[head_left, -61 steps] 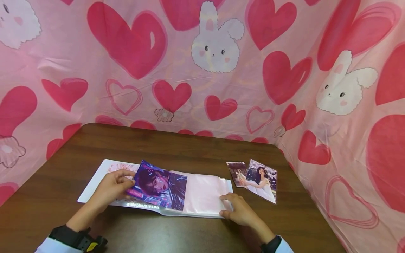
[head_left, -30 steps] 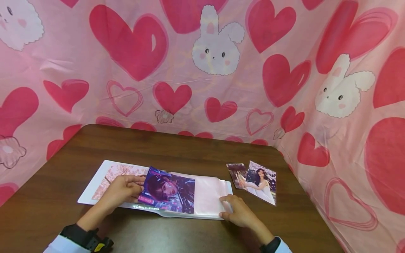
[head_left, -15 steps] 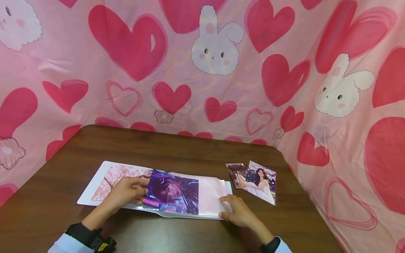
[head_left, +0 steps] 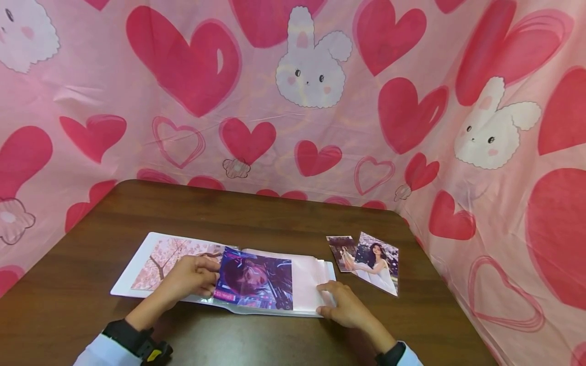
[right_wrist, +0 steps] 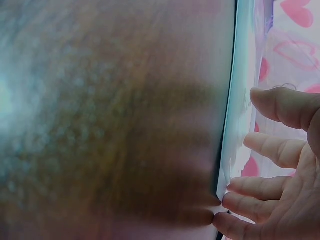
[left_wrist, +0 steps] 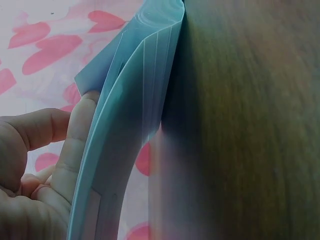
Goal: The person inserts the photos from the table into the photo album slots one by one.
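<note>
An open photo album [head_left: 121, 284] lies on the table. Across its right-hand page, with a pale pink bare strip, is a purple-blue photo [head_left: 256, 282] of a face and neon shapes. My left hand [head_left: 192, 277] pinches this photo's left edge; in the left wrist view the edge [left_wrist: 97, 72] sticks up off the page at a fingertip. My right hand [head_left: 345, 302] rests on the album's right edge; in the right wrist view its fingers [right_wrist: 270, 147] are extended against that edge. The left-hand page carries a pink blossom-tree picture [head_left: 157, 259], partly covered by my left hand.
Right of the album, two loose photos overlap: a small dark one [head_left: 338, 246] and a larger one of a person in white [head_left: 377, 264]. The brown table [head_left: 220, 208] ends at a pink curtain [head_left: 256, 96] with hearts and rabbits.
My left hand has moved the purple photo rightward over the page, covering more of the pale strip; its tilt has lessened and more blossom picture shows. My right hand has stayed in place.
</note>
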Action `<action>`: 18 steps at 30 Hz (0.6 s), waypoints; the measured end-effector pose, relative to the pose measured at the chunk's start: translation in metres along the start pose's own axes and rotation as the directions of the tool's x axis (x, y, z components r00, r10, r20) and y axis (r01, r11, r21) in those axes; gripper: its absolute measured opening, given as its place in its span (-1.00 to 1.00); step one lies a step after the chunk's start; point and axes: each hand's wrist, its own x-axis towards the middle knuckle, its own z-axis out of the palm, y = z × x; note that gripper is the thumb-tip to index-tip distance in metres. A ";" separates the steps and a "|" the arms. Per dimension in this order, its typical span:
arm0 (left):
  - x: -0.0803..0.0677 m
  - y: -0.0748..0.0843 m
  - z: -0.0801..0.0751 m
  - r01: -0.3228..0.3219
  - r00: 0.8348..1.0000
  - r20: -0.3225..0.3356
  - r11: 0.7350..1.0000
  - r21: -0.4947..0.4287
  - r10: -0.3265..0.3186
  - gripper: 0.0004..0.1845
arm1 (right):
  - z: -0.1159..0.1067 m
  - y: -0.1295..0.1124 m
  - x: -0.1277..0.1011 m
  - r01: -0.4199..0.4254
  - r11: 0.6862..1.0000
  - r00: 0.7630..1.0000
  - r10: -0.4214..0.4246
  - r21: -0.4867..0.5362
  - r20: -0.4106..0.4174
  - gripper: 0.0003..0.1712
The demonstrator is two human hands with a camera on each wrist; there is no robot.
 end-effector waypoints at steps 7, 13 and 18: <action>0.002 0.000 0.005 0.014 1.000 0.005 0.999 0.031 -0.015 -0.69 | 0.001 0.002 0.000 0.006 1.000 1.000 -0.006 -0.003 -0.017 -0.53; 0.005 0.000 0.010 -0.006 0.999 0.032 0.999 0.039 0.004 -0.70 | 0.001 0.001 -0.001 0.001 1.000 1.000 0.000 0.011 -0.017 -0.54; 0.008 -0.001 0.015 -0.036 0.997 0.066 0.999 0.012 0.035 -0.68 | 0.000 0.000 -0.001 -0.004 1.000 1.000 0.004 0.014 -0.016 -0.54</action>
